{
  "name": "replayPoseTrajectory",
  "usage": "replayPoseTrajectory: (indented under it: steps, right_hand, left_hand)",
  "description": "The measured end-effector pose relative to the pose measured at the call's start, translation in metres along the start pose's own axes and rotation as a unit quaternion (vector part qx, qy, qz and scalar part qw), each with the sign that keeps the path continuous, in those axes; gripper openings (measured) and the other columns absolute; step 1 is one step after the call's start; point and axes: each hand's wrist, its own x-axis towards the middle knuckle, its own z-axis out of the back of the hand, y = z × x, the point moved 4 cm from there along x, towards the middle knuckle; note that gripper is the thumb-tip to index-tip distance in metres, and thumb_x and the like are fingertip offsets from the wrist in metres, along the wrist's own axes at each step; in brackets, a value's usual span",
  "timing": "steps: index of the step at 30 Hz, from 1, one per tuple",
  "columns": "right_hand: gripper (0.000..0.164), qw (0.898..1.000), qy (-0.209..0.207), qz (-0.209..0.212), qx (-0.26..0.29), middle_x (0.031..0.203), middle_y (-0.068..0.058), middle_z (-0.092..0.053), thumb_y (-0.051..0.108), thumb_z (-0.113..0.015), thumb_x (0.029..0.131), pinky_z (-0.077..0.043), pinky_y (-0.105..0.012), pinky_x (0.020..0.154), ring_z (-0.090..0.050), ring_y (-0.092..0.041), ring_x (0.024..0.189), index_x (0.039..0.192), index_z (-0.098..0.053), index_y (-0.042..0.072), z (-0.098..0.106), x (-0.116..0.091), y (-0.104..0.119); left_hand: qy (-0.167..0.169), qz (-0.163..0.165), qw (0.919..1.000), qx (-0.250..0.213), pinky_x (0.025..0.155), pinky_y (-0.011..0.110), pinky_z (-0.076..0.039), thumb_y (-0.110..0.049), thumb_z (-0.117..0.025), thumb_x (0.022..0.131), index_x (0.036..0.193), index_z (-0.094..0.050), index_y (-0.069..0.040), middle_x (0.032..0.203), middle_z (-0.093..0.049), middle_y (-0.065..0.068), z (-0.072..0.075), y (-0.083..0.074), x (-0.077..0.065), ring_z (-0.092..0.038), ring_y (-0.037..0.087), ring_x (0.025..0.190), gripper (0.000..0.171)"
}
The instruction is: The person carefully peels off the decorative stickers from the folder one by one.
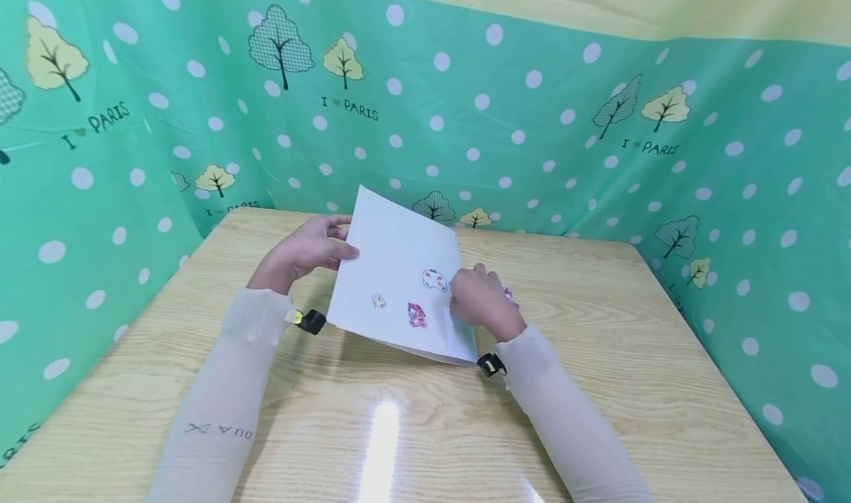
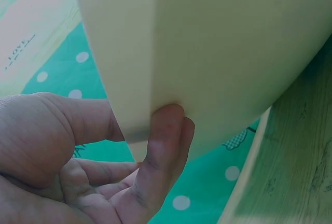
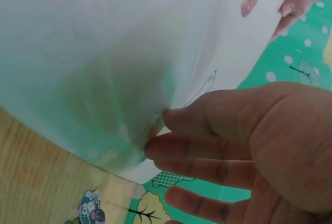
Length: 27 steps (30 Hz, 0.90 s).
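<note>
A white sheet of paper (image 1: 399, 244) is held tilted up off the table, with a second layer visible under its lower edge. Several stickers are on its face: a game-controller sticker (image 1: 435, 280), a pink one (image 1: 417, 315) and a small pale one (image 1: 378, 300). My left hand (image 1: 312, 248) pinches the sheet's left edge, thumb in front and fingers behind. At the right part of the sheet, my right hand (image 1: 482, 296) brings thumb and index fingertips together on a small orange-and-teal piece (image 3: 154, 129) against the glossy surface. Fingertips mostly hide that piece.
Beyond my right hand, purple cut-out stickers (image 1: 510, 296) lie on the wooden table (image 1: 572, 355). A green dotted curtain (image 1: 505, 134) hangs behind the table and at both sides. Light reflects off the tabletop near the front.
</note>
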Motion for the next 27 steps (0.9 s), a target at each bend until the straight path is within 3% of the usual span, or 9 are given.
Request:
replayPoseTrajectory:
  steps: [12,21,24,27]
  right_hand:
    - [0.019,1.0,-0.004,-0.019,-0.01,0.081,-0.003,-0.063,0.016,-0.069,0.095,-0.052,-0.047,0.083,-0.053,-0.025,0.085,0.078,-0.072,0.01,-0.0039,0.0033,-0.0038]
    - [0.031,1.0,-0.014,-0.012,0.013,0.075,-0.002,-0.062,0.01,-0.068,0.092,-0.05,-0.046,0.077,-0.053,-0.026,0.081,0.062,-0.065,0.014,0.0007,0.0011,-0.0066]
    - [0.027,0.999,-0.008,-0.003,0.032,0.079,-0.001,-0.065,0.007,-0.068,0.091,-0.05,-0.048,0.078,-0.052,-0.026,0.083,0.066,-0.071,0.014,0.0016,0.0006,-0.0071]
    - [0.016,0.999,0.001,0.002,0.045,0.091,-0.001,-0.07,0.007,-0.07,0.091,-0.05,-0.05,0.083,-0.054,-0.026,0.087,0.08,-0.078,0.015,0.0027,-0.0005,-0.0075]
  left_hand:
    - [0.0,0.001,1.0,-0.009,0.083,0.04,-0.06,0.003,-0.064,0.095,0.161,-0.02,-0.001,0.13,-0.053,0.022,-0.0009,0.0001,-0.0005,-0.069,0.028,0.099,0.08]
    - [0.001,0.0,1.0,0.001,0.084,0.04,-0.059,0.002,-0.065,0.095,0.162,-0.02,-0.002,0.131,-0.052,0.023,0.0006,0.0011,0.0001,-0.069,0.029,0.101,0.08]
    - [0.001,0.0,1.0,0.0,0.085,0.04,-0.059,0.002,-0.065,0.095,0.162,-0.02,-0.002,0.131,-0.052,0.023,0.0011,0.0018,0.0003,-0.069,0.029,0.101,0.08]
    - [0.001,0.0,1.0,-0.003,0.084,0.04,-0.059,0.002,-0.065,0.095,0.162,-0.02,-0.002,0.132,-0.052,0.023,0.0011,0.0013,0.0002,-0.069,0.029,0.1,0.08]
